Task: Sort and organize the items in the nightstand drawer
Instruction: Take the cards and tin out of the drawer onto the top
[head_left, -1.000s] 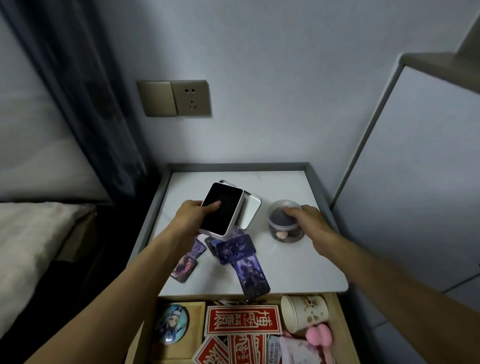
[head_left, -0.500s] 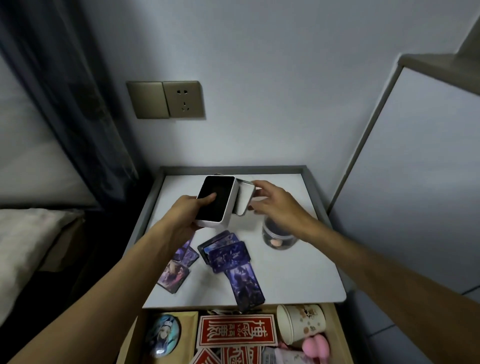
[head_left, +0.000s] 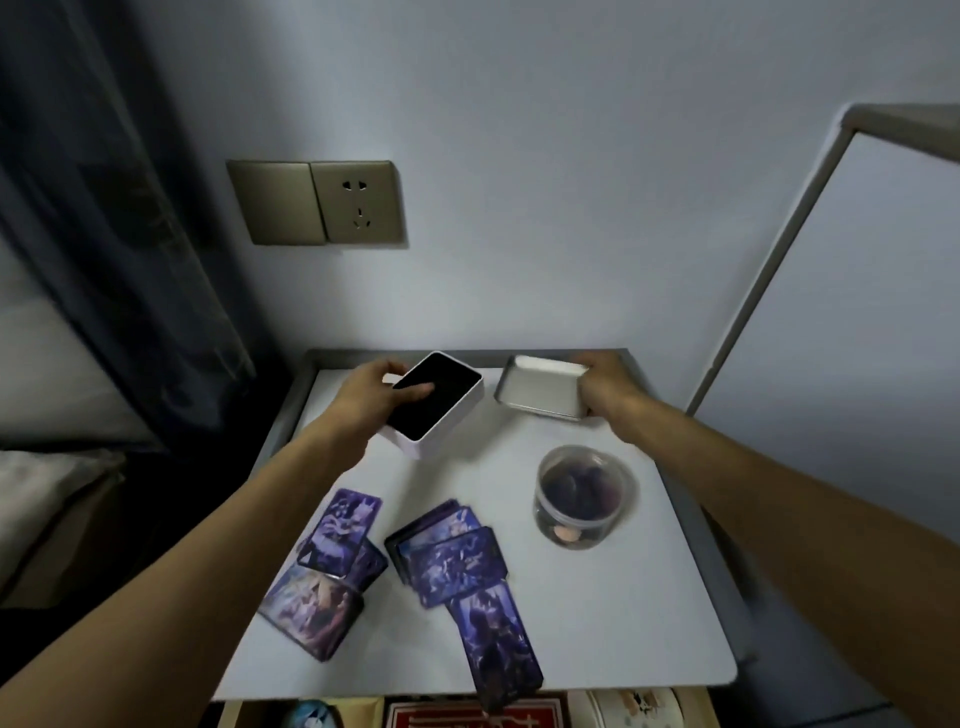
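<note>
A second ago our right hand (head_left: 605, 387) rested on the clear jar (head_left: 582, 493), and the shallow metal tray (head_left: 537, 389) lay tucked under the white box (head_left: 436, 402). Now the two are apart. The tray is behind the jar, toward the wall, and our right hand's fingers curl over its right-hand edge. The white box is behind the jar and to its left, tilted with its dark face up. Our left hand (head_left: 371, 397) grips its left side, with one digit laid across the dark face. We cannot tell whether the box or the tray touches the bench (head_left: 623, 623) or hangs just above it, nor whether the dark face is a hollow or a flat top.

The jar stands alone, in front of both hands and touched by neither. The purple cards (head_left: 452, 556) lie loose and fanned to the left of the jar and nearer us. One overhangs the bench's front edge above the open drawer (head_left: 231, 716).

We judge that splitting box from tray readies a container for the cards. The sorting looks barely begun, since nothing is gathered yet.
</note>
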